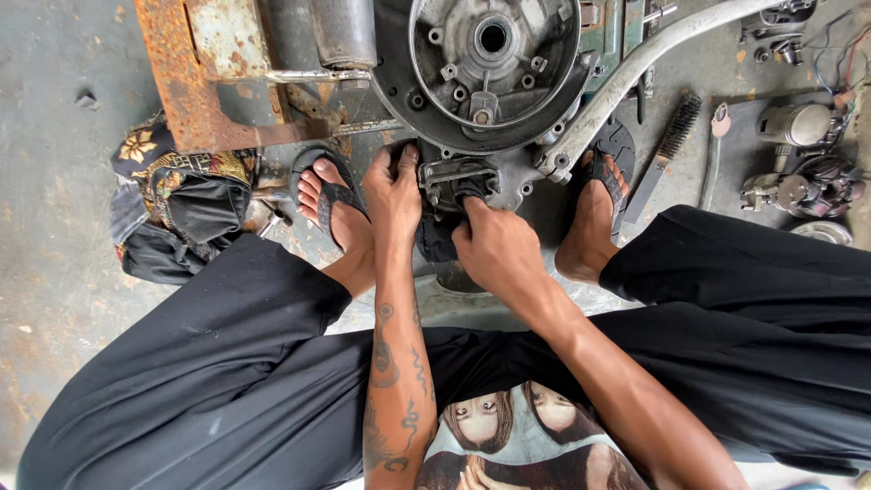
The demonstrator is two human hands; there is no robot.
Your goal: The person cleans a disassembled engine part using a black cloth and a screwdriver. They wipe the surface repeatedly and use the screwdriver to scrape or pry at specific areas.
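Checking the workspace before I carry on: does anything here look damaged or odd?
Yes. The metal plate at upper left is heavily rusted, with flaking orange patches. Loose parts lie scattered on the floor at right. Both hands press a dark rag against the engine casing.

Soft, even daylight over a sharp, wide-angle view looking straight down.

The light is diffuse and moderately bright, with no hard glare. Only faint shadows gather under the grey engine casing point(494, 68) and around the sandalled feet. The bare metal shows dull highlights, brightest on the curved tube point(626, 77) at upper right. The black trousers point(200, 363) lose fold detail in their darkness. Focus holds across the concrete floor point(54, 181) and both hands. Lens distortion bends and stretches the edges, most at the lower corners.
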